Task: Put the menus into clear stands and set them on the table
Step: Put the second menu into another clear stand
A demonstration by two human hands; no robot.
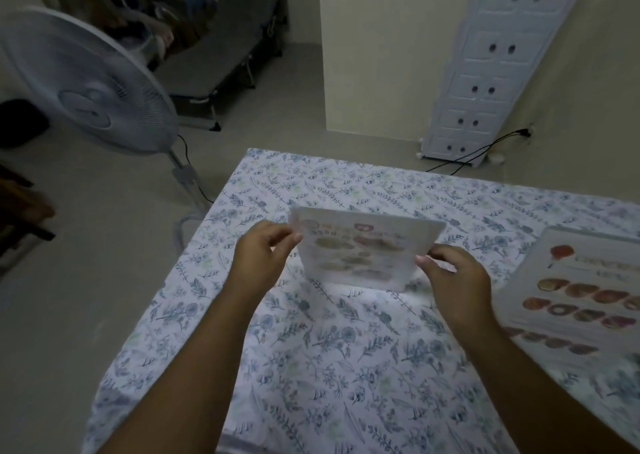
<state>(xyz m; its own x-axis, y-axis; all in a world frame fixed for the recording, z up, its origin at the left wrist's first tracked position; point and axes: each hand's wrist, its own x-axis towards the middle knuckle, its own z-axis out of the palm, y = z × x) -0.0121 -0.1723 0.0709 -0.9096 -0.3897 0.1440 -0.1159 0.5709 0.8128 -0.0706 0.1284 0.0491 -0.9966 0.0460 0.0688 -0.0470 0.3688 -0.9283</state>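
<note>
Both forearms reach in from the near edge over the floral tablecloth (311, 349). Between the hands stands a clear stand with a menu (363, 249) inside, upright and leaning slightly back, its base on the cloth (the print is too blurred to read). The left hand (263, 256) pinches the stand's upper left corner between thumb and fingers; the right hand (453, 277) grips its lower right edge the same way. Beside the right hand, to its outer side, a second menu (581, 298) lies flat on the table. Beyond the left hand, off the table, a pedestal fan (86, 83) stands on the floor.
</note>
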